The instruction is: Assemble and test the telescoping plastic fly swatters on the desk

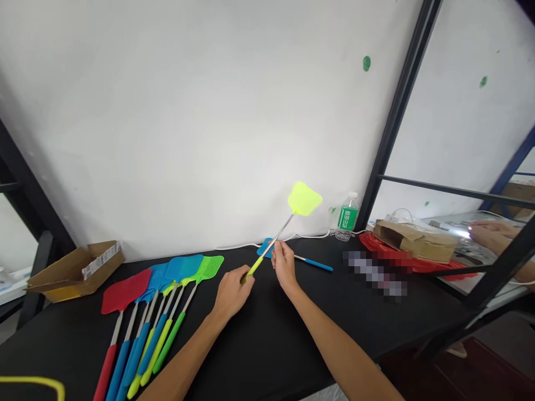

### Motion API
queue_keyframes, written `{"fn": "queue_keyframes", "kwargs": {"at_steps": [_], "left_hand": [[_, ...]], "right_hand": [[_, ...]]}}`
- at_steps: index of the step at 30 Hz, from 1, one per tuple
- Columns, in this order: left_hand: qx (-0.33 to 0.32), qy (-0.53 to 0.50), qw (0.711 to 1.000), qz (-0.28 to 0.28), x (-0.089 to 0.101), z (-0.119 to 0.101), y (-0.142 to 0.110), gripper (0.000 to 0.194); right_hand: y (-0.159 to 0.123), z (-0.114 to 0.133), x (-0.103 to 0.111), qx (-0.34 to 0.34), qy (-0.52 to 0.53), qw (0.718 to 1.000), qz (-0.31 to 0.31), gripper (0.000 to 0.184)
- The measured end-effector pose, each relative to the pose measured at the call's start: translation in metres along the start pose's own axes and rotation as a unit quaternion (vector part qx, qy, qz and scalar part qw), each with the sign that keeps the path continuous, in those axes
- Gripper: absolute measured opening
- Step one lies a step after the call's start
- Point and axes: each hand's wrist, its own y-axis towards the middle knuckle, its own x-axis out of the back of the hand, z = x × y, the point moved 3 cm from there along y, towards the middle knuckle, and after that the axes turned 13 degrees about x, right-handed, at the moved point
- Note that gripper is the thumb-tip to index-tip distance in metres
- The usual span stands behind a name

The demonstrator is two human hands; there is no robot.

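My left hand [234, 291] is closed round the yellow-green grip of a fly swatter [305, 199], which slants up to the right above the black table. The fingers of my right hand [285, 264] pinch its metal shaft just past the grip. Behind my right hand lies a blue fly swatter [318, 265], partly hidden, its handle pointing right. To the left of my left hand, several more swatters lie side by side and overlapping: a red swatter [126, 291] at the outer end, then blue and yellow-green ones, and a green swatter [210, 267] nearest my arm.
An opened cardboard box [62, 284] sits at the table's left end. A water bottle [348, 217] stands by the wall at right. Beyond it are red plastic [371, 245], a torn carton [418, 239] and black frame posts [401, 100]. Another person's hand [495, 231] shows at far right.
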Motion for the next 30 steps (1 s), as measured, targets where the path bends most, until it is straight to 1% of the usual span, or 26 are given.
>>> {"fn": "queue_keyframes", "kwargs": {"at_steps": [2, 3, 6, 8, 12, 16, 20, 23, 27, 30], "left_hand": [[0.029, -0.008, 1.0, -0.01, 0.002, 0.005, 0.002, 0.024], [0.042, -0.013, 0.999, -0.014, 0.003, 0.008, 0.004, 0.024], [0.069, -0.026, 0.997, -0.03, 0.005, 0.014, 0.006, 0.022], [0.072, -0.033, 0.996, -0.047, 0.005, 0.015, 0.007, 0.017], [0.061, -0.033, 0.995, -0.076, 0.006, 0.013, 0.006, 0.022], [0.045, -0.006, 0.995, -0.087, 0.007, 0.012, 0.005, 0.013], [0.022, 0.028, 0.994, -0.102, 0.009, 0.01, 0.004, 0.019], [-0.017, 0.075, 0.99, -0.116, 0.01, 0.007, 0.002, 0.023], [-0.094, 0.154, 0.97, -0.16, 0.009, 0.0, -0.001, 0.026], [-0.128, 0.191, 0.957, -0.176, 0.005, -0.002, -0.003, 0.026]], "right_hand": [[0.005, -0.003, 0.008, 0.01, 0.047, 0.996, -0.07, 0.047], [0.007, -0.005, 0.012, 0.009, 0.063, 0.994, -0.092, 0.046], [0.01, -0.009, 0.017, -0.001, 0.084, 0.99, -0.109, 0.046], [0.01, -0.01, 0.016, 0.0, 0.096, 0.99, -0.105, 0.045], [0.005, -0.009, 0.007, 0.007, 0.101, 0.993, -0.066, 0.046], [0.001, -0.008, 0.001, 0.006, 0.088, 0.995, -0.036, 0.052], [0.002, -0.006, 0.003, 0.008, 0.082, 0.996, -0.021, 0.054], [0.004, -0.007, 0.006, 0.001, 0.054, 0.998, -0.017, 0.054], [0.003, -0.013, 0.005, -0.016, 0.02, 1.0, -0.014, 0.057], [-0.003, -0.017, -0.004, -0.036, 0.018, 0.999, 0.037, 0.057]]}}
